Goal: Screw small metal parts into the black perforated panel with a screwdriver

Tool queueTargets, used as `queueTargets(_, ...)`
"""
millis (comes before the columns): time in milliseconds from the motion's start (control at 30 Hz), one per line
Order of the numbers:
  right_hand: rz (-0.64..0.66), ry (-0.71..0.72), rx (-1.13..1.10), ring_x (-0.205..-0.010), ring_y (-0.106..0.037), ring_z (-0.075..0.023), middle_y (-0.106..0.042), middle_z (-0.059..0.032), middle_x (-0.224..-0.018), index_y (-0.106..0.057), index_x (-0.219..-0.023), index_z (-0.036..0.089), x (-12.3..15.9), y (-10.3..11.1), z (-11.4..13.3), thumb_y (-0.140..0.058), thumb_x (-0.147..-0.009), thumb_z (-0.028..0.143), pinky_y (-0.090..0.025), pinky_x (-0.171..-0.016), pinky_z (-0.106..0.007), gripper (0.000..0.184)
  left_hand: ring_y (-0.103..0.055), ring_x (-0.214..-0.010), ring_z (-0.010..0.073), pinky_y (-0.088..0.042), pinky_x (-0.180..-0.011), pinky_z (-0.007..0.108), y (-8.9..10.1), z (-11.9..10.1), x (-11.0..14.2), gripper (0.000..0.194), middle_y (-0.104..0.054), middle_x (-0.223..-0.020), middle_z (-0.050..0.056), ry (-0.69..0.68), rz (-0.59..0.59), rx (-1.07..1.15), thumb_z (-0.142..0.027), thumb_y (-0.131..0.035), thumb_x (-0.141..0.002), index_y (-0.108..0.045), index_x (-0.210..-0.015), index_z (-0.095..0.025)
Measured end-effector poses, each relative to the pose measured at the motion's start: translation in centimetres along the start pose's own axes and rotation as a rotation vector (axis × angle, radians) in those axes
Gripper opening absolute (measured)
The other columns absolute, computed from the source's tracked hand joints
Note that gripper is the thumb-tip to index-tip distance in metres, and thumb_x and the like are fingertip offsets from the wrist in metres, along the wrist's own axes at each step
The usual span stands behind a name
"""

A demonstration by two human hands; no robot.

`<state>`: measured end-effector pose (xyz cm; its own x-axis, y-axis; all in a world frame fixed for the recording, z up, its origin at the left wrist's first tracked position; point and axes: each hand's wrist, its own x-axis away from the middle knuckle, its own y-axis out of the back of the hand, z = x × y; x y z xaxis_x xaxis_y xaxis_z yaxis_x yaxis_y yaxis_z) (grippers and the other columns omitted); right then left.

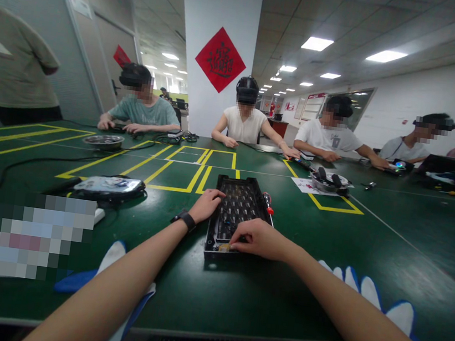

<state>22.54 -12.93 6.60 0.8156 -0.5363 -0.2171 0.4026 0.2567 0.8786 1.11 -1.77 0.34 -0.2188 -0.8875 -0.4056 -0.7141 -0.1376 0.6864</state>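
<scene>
A shallow black case (242, 197) lies lengthwise in front of me on the green table. Rows of small shiny metal parts fill its inside, and a yellowish piece (224, 246) sits in its near end. My left hand (206, 204), with a black band on the wrist, grips the case's left edge, fingertips over the rim. At the near end, my right hand (258, 237) has thumb and forefinger pinched together beside the yellowish piece; what is between them is hidden. A screwdriver (268, 205) with a red part lies along the case's right side.
White-and-blue gloves (370, 293) lie at my right, with another glove (111, 258) under my left forearm. A phone-like device (110, 186) and cables are on the left. Metal bowls (103, 141) stand farther back. Several people sit across the green table (277, 305).
</scene>
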Motion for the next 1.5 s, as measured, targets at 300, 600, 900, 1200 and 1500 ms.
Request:
queueTargets(300,0.012,-0.021,-0.013,-0.061,-0.05,-0.0082,-0.065,-0.0031,-0.077,-0.068,-0.087,0.015,0.03,0.03,-0.05,-0.058,-0.077,0.032,-0.037,-0.06,-0.021,0.022,-0.046,-0.105,0.018,-0.034,-0.098,0.033,-0.08,0.05,0.05,0.031,-0.059,-0.103,0.005,-0.026,0.0,-0.009,-0.017,-0.038,-0.078,-0.062,-0.097,-0.016)
queueTargets(600,0.013,-0.01,-0.011,-0.062,-0.051,-0.0086,-0.065,-0.0028,-0.078,-0.067,-0.087,0.016,0.04,0.06,0.15,-0.057,-0.077,0.031,-0.038,-0.062,-0.021,0.021,-0.046,-0.106,0.0182,-0.033,-0.098,0.033,0.09,-0.27,0.17,0.031,-0.059,-0.104,0.005,-0.02,-0.003,-0.017,-0.017,-0.037,-0.078,-0.062,-0.097,-0.016)
queueTargets(900,-0.006,-0.003,0.018,-0.061,-0.049,-0.0083,-0.064,-0.0021,-0.076,-0.067,-0.085,0.016,-0.06,0.02,0.25,-0.058,-0.076,0.03,-0.038,-0.061,-0.021,0.019,-0.046,-0.106,0.0181,-0.033,-0.098,0.033,0.11,-0.23,0.16,0.031,-0.059,-0.104,0.005,-0.014,0.001,-0.014,-0.017,-0.037,-0.078,-0.062,-0.098,-0.016)
queueTargets(1200,0.006,-0.01,0.012,-0.062,-0.05,-0.0089,-0.065,-0.0028,-0.077,-0.067,-0.086,0.015,-0.01,0.0,0.09,-0.056,-0.077,0.031,-0.038,-0.061,-0.021,0.021,-0.046,-0.106,0.0182,-0.033,-0.098,0.033,0.16,-0.43,0.24,0.031,-0.059,-0.104,0.005,-0.012,-0.001,-0.02,-0.017,-0.038,-0.078,-0.062,-0.097,-0.017)
queueTargets(1500,0.024,-0.018,0.009,-0.065,-0.052,-0.0096,-0.065,-0.0033,-0.079,-0.067,-0.086,0.015,0.01,0.17,0.3,-0.055,-0.078,0.032,-0.038,-0.063,-0.021,0.022,-0.046,-0.106,0.0191,-0.033,-0.098,0.033,0.13,-0.26,0.15,0.031,-0.059,-0.106,0.005,-0.017,-0.002,-0.004,-0.019,-0.04,-0.077,-0.061,-0.099,-0.016)
